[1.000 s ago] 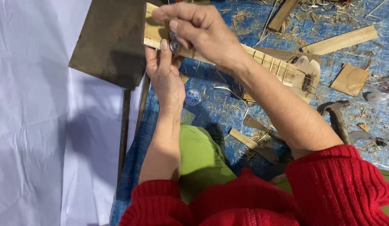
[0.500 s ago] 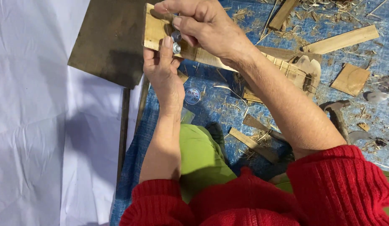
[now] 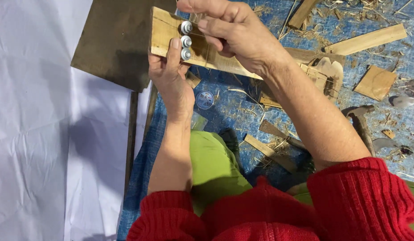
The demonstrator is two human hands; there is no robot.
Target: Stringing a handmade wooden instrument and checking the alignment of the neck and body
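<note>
At far left, a white sheet [image 3: 42, 134] covers the ground, and a dark flat board [image 3: 113, 42] lies partly over it and partly over a blue patterned mat [image 3: 233, 109]. Two thin dark rods [image 3: 132, 134] run down beside the mat's left edge. Next comes the left hand [image 3: 169, 73], forearm bare below a pushed-up red ribbed sleeve [image 3: 164, 216]; it grasps the near end of a long pale wooden piece [image 3: 164, 33] from below, with the thumb pressed on the top face just beside three round silver pegs [image 3: 186, 41] set in a column. The wooden piece is held above the mat and extends rightward and slightly downward to a shaped end [image 3: 327, 73] strung with thin lines. The right hand [image 3: 233, 31] is curled over the piece just right of the pegs, fingers bent and fingertips pinched together; what they pinch is too fine to make out. Below the hands, a small round blue-labelled spool [image 3: 204, 100] rests on the mat, and a green-clad knee [image 3: 213, 165] rises toward the viewer. Further right, wooden offcuts [image 3: 367, 39], a square wood scrap [image 3: 375, 82] and shavings litter the mat, with a hammer [image 3: 362, 122] lying near the right forearm.
</note>
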